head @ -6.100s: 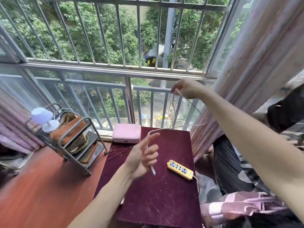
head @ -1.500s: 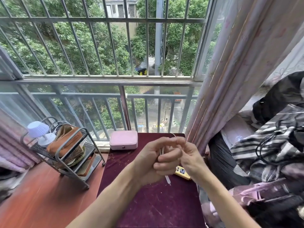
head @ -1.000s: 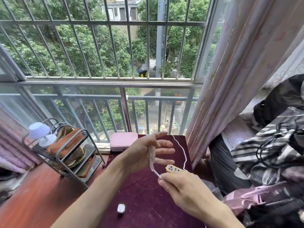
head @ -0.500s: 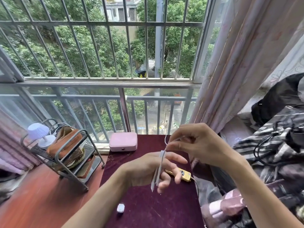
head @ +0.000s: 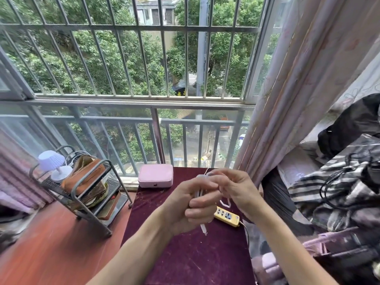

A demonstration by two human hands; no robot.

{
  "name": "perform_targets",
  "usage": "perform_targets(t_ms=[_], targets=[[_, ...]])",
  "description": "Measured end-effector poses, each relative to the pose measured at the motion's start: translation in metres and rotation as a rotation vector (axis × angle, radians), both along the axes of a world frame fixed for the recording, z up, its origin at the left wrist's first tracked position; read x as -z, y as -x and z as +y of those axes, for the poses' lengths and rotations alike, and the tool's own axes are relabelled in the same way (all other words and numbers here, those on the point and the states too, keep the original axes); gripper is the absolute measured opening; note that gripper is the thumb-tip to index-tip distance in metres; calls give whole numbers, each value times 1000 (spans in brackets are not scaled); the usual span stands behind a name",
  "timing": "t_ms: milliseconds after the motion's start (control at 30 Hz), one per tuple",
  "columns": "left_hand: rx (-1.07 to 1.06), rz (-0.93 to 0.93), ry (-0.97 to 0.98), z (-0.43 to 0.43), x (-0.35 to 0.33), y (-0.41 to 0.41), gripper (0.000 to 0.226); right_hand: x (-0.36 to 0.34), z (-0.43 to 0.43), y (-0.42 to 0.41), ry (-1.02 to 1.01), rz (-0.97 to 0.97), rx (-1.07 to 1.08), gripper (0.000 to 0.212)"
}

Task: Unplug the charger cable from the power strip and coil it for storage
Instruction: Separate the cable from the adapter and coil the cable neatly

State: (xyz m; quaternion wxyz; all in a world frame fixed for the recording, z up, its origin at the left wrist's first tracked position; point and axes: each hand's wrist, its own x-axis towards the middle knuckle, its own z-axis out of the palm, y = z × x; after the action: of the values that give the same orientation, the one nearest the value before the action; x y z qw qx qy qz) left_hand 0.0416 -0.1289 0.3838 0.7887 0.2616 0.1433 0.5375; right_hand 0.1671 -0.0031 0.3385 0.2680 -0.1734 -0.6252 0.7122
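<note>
My left hand (head: 191, 204) is closed around several loops of a thin white charger cable (head: 199, 193), held above the dark red table (head: 185, 260). The cable's connector end (head: 204, 229) hangs out below my fingers. My right hand (head: 236, 190) touches the left one at the top and pinches a further stretch of the cable; a small loop (head: 225, 202) dangles under its palm. The yellow power strip (head: 227, 216) lies on the table beneath both hands, partly hidden by them, with nothing plugged into its visible sockets.
A pink case (head: 155, 175) sits at the table's far edge by the barred window. A metal rack (head: 82, 194) with a small lamp (head: 53, 165) and a brown bag stands on the floor to the left. A curtain (head: 287, 112) and piled clothes (head: 339, 192) crowd the right.
My right hand has come down from above onto my left hand, laying another turn of cable over it. The left fingers have closed tighter on the loops.
</note>
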Motion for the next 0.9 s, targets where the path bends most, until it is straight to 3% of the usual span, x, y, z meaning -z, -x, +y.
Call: perform_targets(t_ms=[67,133,233,300,433,667,767,900], targets=[[-63,-66,8,5,-2,-1,35,18,-16,4,123,-29,-7,23],[-144,-73,12,11,1,-4,38,35,-33,8,230,-95,20,42],[-305,88,77,21,11,-2,46,55,-50,10,262,-231,70,55],[-369,182,130,25,23,6,53,61,-57,5,150,-316,81,45],[-439,286,218,26,45,22,64,53,-60,-18,-333,-461,40,32],[-518,469,300,31,57,36,91,-15,-52,-47,-922,-627,-240,44],[-553,587,311,35,58,32,95,-51,-55,-48,-1013,-652,-338,43],[-531,800,293,37,54,41,88,-91,-50,-57,-1049,-540,-302,40]])
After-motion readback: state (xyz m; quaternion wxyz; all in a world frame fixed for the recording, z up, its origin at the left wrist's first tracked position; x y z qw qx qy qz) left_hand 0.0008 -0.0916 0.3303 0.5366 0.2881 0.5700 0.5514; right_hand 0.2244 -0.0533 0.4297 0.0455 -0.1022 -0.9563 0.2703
